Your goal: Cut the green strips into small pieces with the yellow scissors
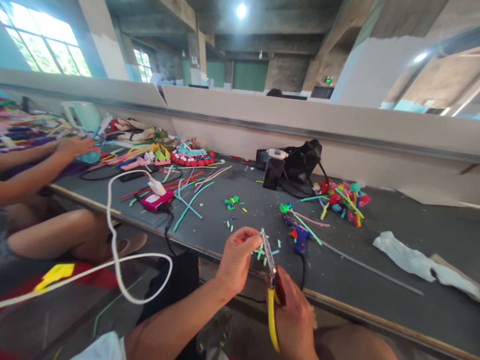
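Note:
My right hand (294, 312) is closed around scissors (272, 315) with yellow handles; their metal blades point up and away over the table's front edge. My left hand (238, 257) has thumb and forefinger pinched together right by the blade tips. Whatever sits in that pinch is too small to make out. Just beyond the fingers lie short green cut pieces (260, 252) of pipe cleaner. A blue glue gun (300, 240) rests to the right of them. Near it is a green pipe-cleaner flower (286, 207) with long stems. A small green-yellow cluster (231, 201) lies farther back.
Long pipe cleaners (193, 205) and a pink power adapter (156, 200) with a white cable lie left. A phone (273, 172), a black bag (305, 157) and colourful flowers (347, 200) stand behind. A co-worker's hands (77, 147) are at far left. White plastic (408, 257) lies right.

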A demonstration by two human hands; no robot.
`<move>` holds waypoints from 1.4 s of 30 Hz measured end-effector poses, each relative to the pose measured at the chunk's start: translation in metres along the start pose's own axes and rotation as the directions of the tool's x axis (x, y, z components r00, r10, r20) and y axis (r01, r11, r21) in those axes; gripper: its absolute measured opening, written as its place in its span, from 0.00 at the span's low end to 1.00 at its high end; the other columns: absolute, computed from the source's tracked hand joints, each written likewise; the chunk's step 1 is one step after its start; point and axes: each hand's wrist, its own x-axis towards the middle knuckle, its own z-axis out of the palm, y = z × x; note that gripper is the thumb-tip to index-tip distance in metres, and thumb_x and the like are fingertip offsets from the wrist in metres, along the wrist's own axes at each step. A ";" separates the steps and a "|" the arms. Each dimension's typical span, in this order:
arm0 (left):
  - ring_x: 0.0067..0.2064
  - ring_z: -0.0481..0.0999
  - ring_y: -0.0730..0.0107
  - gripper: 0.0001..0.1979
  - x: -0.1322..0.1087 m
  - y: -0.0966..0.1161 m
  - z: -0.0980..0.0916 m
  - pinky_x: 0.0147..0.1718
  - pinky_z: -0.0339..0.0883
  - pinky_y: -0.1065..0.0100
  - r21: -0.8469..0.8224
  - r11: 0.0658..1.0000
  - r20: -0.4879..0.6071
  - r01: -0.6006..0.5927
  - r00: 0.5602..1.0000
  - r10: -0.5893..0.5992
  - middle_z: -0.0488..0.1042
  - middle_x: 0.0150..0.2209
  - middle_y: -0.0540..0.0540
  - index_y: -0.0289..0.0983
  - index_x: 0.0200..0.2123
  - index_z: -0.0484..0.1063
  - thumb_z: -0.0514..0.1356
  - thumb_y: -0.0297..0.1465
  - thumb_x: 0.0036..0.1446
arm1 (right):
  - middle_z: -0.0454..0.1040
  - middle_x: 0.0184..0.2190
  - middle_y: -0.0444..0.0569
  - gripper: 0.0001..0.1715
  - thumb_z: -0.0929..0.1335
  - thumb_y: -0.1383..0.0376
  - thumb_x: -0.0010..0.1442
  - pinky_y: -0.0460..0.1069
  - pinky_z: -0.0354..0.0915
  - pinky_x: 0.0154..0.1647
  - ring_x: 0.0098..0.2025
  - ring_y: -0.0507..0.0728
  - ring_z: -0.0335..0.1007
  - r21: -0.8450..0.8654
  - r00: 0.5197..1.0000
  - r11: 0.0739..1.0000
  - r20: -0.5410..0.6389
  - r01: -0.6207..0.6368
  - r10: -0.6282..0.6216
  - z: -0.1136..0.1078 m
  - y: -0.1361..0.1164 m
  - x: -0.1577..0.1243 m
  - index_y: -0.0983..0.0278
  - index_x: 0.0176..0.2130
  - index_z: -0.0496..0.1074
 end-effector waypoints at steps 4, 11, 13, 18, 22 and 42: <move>0.30 0.64 0.74 0.06 -0.001 0.001 0.001 0.34 0.58 0.71 -0.006 1.000 -0.010 0.009 1.000 -0.009 0.70 0.24 0.52 0.36 0.23 0.74 0.68 0.30 0.42 | 0.82 0.39 0.53 0.19 0.61 0.63 0.67 0.45 0.73 0.36 0.37 0.56 0.81 0.034 1.000 0.999 0.020 -0.016 0.016 -0.001 0.000 0.000 0.67 0.51 0.73; 0.29 0.63 0.75 0.05 0.002 0.000 -0.003 0.33 0.58 0.71 0.058 0.998 0.023 -0.018 1.000 0.016 0.68 0.23 0.52 0.36 0.24 0.74 0.67 0.30 0.44 | 0.82 0.36 0.53 0.20 0.61 0.60 0.68 0.44 0.70 0.33 0.33 0.55 0.80 0.053 0.999 0.998 0.003 -0.043 0.043 0.002 -0.001 0.000 0.68 0.50 0.74; 0.29 0.63 0.74 0.05 0.009 0.002 -0.009 0.32 0.57 0.71 0.170 0.984 0.029 -0.046 0.999 0.042 0.69 0.23 0.52 0.36 0.25 0.74 0.66 0.31 0.45 | 0.81 0.32 0.49 0.21 0.62 0.56 0.67 0.44 0.69 0.30 0.29 0.54 0.79 0.047 0.995 0.994 -0.006 -0.102 0.102 -0.002 0.001 0.004 0.66 0.49 0.75; 0.29 0.69 0.70 0.08 0.046 0.014 -0.042 0.30 0.60 0.71 0.867 0.467 0.088 -0.173 0.976 0.197 0.74 0.25 0.50 0.37 0.27 0.75 0.59 0.35 0.52 | 0.80 0.32 0.48 0.27 0.62 0.48 0.64 0.47 0.64 0.28 0.30 0.58 0.78 -0.183 0.926 0.907 -0.063 -0.378 0.373 -0.027 0.015 0.029 0.61 0.50 0.74; 0.32 0.73 0.67 0.05 0.075 0.025 -0.072 0.34 0.60 0.69 0.962 0.235 0.084 -0.136 0.972 0.218 0.77 0.27 0.50 0.38 0.26 0.76 0.59 0.29 0.49 | 0.80 0.36 0.50 0.25 0.62 0.50 0.66 0.47 0.60 0.27 0.34 0.60 0.78 -0.321 0.829 0.788 0.018 -0.525 0.559 -0.052 0.030 0.060 0.58 0.56 0.70; 0.42 0.74 0.60 0.05 0.077 0.002 -0.067 0.48 0.55 0.57 0.959 -0.181 0.270 -0.217 0.895 0.356 0.78 0.35 0.46 0.39 0.33 0.73 0.57 0.26 0.57 | 0.80 0.35 0.52 0.25 0.67 0.47 0.61 0.50 0.63 0.33 0.41 0.65 0.79 -0.473 0.818 0.783 0.196 -0.404 0.540 -0.019 0.053 0.111 0.59 0.52 0.66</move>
